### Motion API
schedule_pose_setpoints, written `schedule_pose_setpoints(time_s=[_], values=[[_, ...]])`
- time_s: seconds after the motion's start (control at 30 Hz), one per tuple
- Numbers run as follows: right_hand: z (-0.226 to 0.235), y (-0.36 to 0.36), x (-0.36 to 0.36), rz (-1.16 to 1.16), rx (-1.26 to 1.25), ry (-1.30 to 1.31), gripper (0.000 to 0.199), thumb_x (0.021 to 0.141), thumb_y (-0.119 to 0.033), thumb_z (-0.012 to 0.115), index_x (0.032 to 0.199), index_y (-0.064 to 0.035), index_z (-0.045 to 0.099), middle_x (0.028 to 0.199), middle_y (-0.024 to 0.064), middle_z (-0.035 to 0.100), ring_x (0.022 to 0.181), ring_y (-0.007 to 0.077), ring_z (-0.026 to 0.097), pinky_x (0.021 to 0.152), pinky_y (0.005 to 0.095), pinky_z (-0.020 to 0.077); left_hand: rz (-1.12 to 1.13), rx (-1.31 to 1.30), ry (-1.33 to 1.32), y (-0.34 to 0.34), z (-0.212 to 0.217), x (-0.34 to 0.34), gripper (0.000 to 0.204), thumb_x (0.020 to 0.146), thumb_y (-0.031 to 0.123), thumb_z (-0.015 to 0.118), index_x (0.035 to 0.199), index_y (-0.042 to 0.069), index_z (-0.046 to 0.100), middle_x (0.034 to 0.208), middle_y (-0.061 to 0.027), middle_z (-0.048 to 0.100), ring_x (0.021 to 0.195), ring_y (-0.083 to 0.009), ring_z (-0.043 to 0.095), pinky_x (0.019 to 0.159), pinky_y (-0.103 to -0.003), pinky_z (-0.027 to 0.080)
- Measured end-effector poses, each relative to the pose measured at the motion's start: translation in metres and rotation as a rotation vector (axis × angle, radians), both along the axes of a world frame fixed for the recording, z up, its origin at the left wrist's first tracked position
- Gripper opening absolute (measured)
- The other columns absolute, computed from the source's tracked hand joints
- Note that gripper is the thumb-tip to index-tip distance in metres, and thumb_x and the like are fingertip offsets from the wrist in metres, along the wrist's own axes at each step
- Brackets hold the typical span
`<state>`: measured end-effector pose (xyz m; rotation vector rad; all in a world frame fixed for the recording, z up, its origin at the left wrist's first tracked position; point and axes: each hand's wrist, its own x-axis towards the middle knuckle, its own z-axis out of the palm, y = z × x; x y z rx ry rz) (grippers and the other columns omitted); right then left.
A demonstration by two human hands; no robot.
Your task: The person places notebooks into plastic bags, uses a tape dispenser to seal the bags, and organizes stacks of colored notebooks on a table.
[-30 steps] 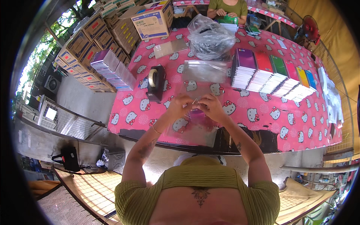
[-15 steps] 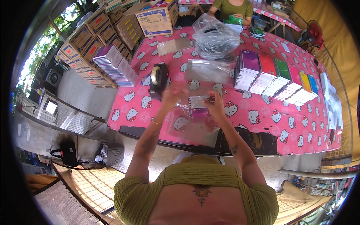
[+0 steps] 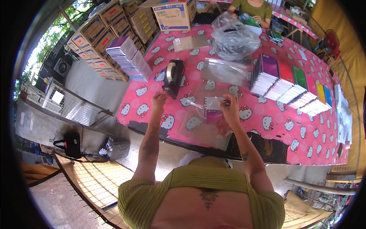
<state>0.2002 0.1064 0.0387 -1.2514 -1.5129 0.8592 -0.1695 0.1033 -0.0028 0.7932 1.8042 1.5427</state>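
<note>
A small spiral notebook [image 3: 213, 114] with a white upper part and a purple band lies on the table in front of me, with clear plastic over and around it. My right hand [image 3: 230, 108] pinches its right edge through the plastic. To the left, my left hand [image 3: 159, 100] is held above the table, its fingers drawn together in a pinch; what is between them is too small to make out. Just beyond it stands a black tape dispenser [image 3: 176, 82] with a roll of tape [image 3: 170, 73].
Clear plastic sleeves [image 3: 223, 72] lie past the notebook, below a large plastic bag [image 3: 234, 40]. Stacked colourful notebooks [image 3: 272, 86] stand right; another stack [image 3: 129, 59] stands left. Cartons [image 3: 95, 42] fill the far left. Across the table, a person [image 3: 249, 11] handles green notebooks.
My left hand has moved left and away from the notebook to near the tape dispenser. My right hand stays at the notebook's edge. The whole view has shifted slightly.
</note>
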Motion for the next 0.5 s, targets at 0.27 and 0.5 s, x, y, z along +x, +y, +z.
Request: schedule_pose_setpoints(time_s=[0.27, 0.5], values=[[0.0, -0.002, -0.001, -0.035, 0.068, -0.063, 0.037, 0.083, -0.014, 0.075, 0.116, -0.0067, 0.058, 0.111, 0.0115, 0.055, 0.093, 0.0237, 0.063, 0.08, 0.0346, 0.0524, -0.661, 0.339, 1.106, 0.027, 0.128, 0.086, 0.012, 0.084, 0.024, 0.069, 0.084, 0.014, 0.075, 0.074, -0.0088, 0.069, 0.067, -0.029, 0.069, 0.063, -0.048, 0.048], [0.004, -0.002, 0.008, 0.027, -0.005, -0.051, 0.039, 0.083, -0.014, 0.075, 0.117, -0.0073, 0.056, 0.112, 0.012, 0.054, 0.096, 0.024, 0.064, 0.08, 0.0349, 0.0532, -1.584, 0.002, 1.414, 0.098, 0.146, 0.193, 0.023, 0.083, 0.033, 0.074, 0.089, 0.012, 0.07, 0.083, -0.0032, 0.068, 0.09, -0.0237, 0.064, 0.08, -0.035, 0.049]])
